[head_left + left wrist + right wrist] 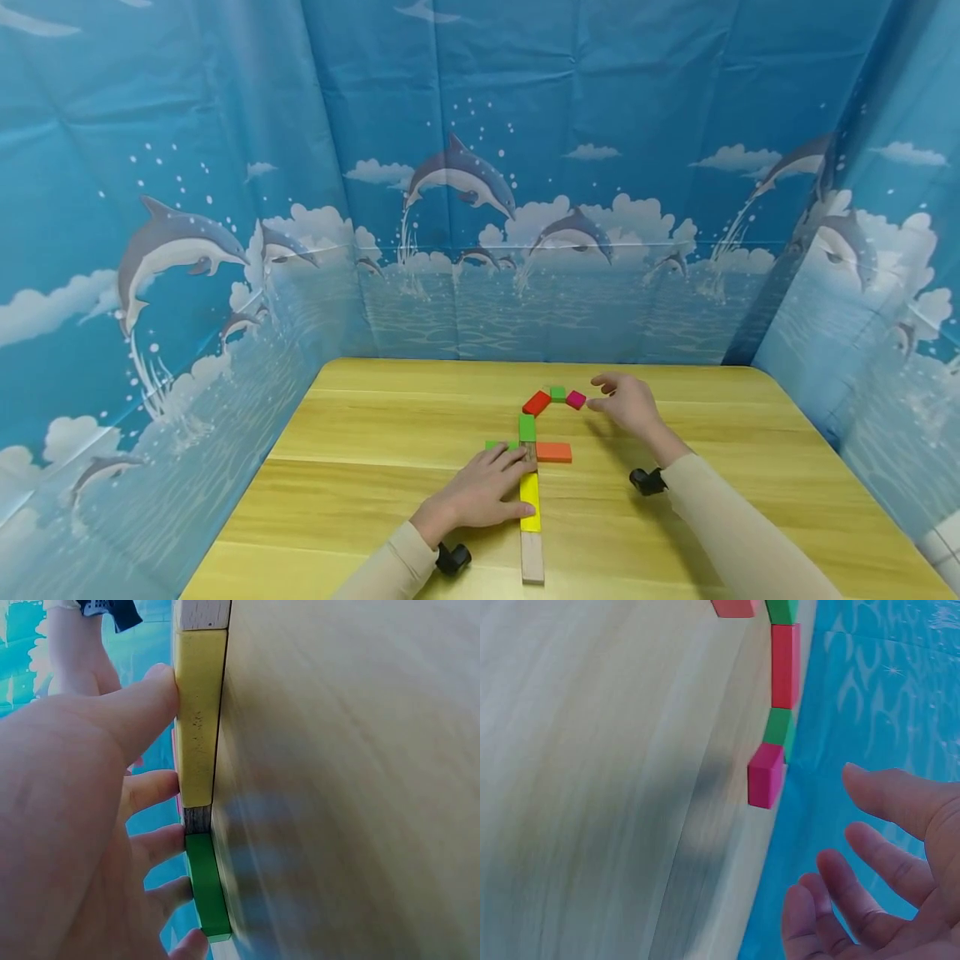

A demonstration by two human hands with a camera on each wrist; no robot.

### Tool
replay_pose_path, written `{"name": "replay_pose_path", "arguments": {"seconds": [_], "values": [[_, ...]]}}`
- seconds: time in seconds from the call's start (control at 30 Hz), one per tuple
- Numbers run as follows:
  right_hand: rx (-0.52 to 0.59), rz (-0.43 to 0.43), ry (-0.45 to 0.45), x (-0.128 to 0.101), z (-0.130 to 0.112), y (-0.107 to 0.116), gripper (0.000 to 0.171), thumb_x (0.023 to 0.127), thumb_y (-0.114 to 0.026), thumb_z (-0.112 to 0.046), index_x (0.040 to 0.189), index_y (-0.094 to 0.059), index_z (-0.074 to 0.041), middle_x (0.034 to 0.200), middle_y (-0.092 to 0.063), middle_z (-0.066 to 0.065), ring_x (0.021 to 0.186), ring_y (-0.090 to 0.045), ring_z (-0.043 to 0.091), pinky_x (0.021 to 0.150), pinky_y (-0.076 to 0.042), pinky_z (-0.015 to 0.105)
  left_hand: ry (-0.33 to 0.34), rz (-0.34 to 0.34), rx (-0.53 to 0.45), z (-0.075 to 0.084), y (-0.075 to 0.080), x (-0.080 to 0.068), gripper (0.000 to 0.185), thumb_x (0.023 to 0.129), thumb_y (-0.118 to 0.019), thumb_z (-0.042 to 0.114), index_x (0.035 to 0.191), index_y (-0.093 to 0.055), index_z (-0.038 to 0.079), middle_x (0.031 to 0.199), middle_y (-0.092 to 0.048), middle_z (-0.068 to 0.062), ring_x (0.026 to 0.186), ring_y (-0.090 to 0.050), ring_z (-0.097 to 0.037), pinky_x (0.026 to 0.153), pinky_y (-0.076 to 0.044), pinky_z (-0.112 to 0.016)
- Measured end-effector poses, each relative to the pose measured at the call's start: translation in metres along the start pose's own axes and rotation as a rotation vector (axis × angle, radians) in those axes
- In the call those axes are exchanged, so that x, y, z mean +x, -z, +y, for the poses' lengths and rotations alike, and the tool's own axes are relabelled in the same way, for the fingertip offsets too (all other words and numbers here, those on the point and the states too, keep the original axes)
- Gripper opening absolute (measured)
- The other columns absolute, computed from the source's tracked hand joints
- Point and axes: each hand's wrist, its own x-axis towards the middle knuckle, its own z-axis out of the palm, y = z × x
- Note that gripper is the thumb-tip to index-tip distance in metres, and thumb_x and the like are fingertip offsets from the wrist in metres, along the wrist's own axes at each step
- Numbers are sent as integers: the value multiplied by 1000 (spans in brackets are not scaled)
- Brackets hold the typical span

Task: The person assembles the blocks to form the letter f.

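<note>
Your left hand point(480, 493) lay flat on the desk point(360, 467), fingers straight and loosely spread, their tips resting against the side of the yellow block point(530, 501). The left wrist view showed the thumb point(142, 697) touching that yellow block point(197, 720), with the other fingers lying along a short bare wooden block point(197, 819) and a green block point(206, 885) just past it. The grip pinched nothing; it only pressed sideways on the row.

That row ran away from you: a plain wooden block point(532, 557) nearest you, then the yellow one, then a second green block point(527, 427) farther out. An orange block point(553, 452) lay just to the right of the row, beside your fingertips.

Your right hand point(628, 406) hovered near the far end of the desk with its fingers relaxed and apart, holding nothing. Just beside its fingertips sat the pink block point(575, 400); from the right wrist view, that pink block point(765, 775) stood apart from the fingers point(889, 799). The pink block ended a small arc, touching a small green block point(558, 393), which met a red block point(536, 403).
</note>
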Motion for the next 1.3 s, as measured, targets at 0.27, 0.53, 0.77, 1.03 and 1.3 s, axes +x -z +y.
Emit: {"name": "replay_pose_path", "arguments": {"seconds": [0.27,0.53,0.77,1.03,1.3], "values": [[37,52,-12,-18,3,16,41,79,-71,-27,117,-61,-15,106,-60,11,94,-55,28,71,-48,42,-1,0,-13,1,-1,0,68,88,-35,63,145,-23,28,150,-17,1,135,-15,-30,104,-20,-52],[43,78,-27,-31,9,28,42,79,-70,-34,117,-60,-17,105,-60,8,94,-55,26,71,-48,40,1,7,-14,6,4,-3,67,88,-35,62,145,-24,27,149,-19,0,135,-16,-31,103,-22,-53],[29,92,-25,-48,13,36,46,79,-68,-41,118,-60,-17,107,-60,10,94,-55,26,69,-49,39,3,5,-11,7,1,-2,67,88,-36,61,145,-24,27,149,-19,0,135,-15,-31,104,-21,-52],[26,105,-16,-75,21,44,45,79,-69,-37,117,-61,-15,108,-60,13,95,-55,32,73,-48,43,1,11,-4,9,2,-3,66,88,-37,60,144,-24,27,149,-19,0,135,-16,-31,103,-22,-52],[5,117,-12,-98,39,49,44,80,-69,-35,118,-60,-15,110,-58,14,97,-54,32,73,-47,44,7,4,-13,10,3,-2,67,88,-37,61,144,-25,27,149,-20,-1,135,-16,-32,104,-21,-52]]}}
